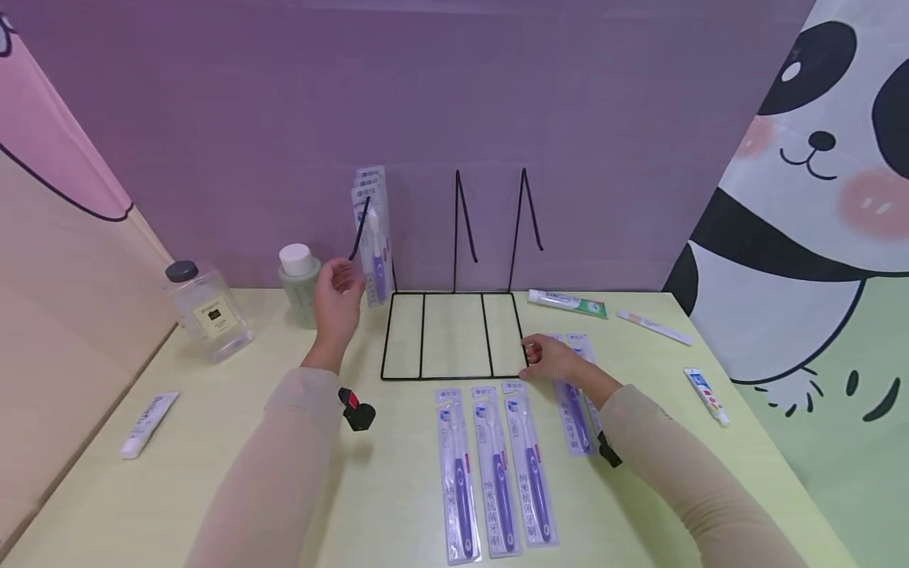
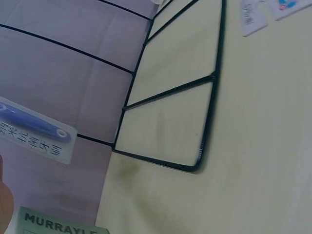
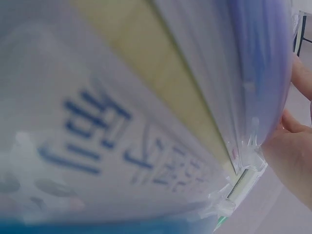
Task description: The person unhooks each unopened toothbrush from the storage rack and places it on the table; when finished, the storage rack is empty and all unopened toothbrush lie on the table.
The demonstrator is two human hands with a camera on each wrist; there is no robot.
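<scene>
A black wire rack (image 1: 454, 380) stands on the table, its hooks rising at the back. From its left hook hang several packaged toothbrushes (image 1: 379, 268), one behind another. My left hand (image 1: 337, 304) is beside the lower part of these packs, its fingers bent; no item shows in it. In the left wrist view, the lower end of a hanging toothbrush pack (image 2: 34, 129) shows near a sliver of finger. At the rack's right front corner, my right hand (image 1: 550, 359) grips the base wire between thumb and fingers. Three packaged toothbrushes (image 1: 495, 473) lie in front of the rack.
More toothbrush packs (image 1: 574, 422) lie under my right forearm. A green bottle (image 1: 300, 284) and a clear bottle (image 1: 211, 315) stand at left, with a white tube (image 1: 149, 424) nearer. Toothpaste (image 1: 568, 303), a slim pack (image 1: 653, 327) and a small tube (image 1: 706, 396) lie at right.
</scene>
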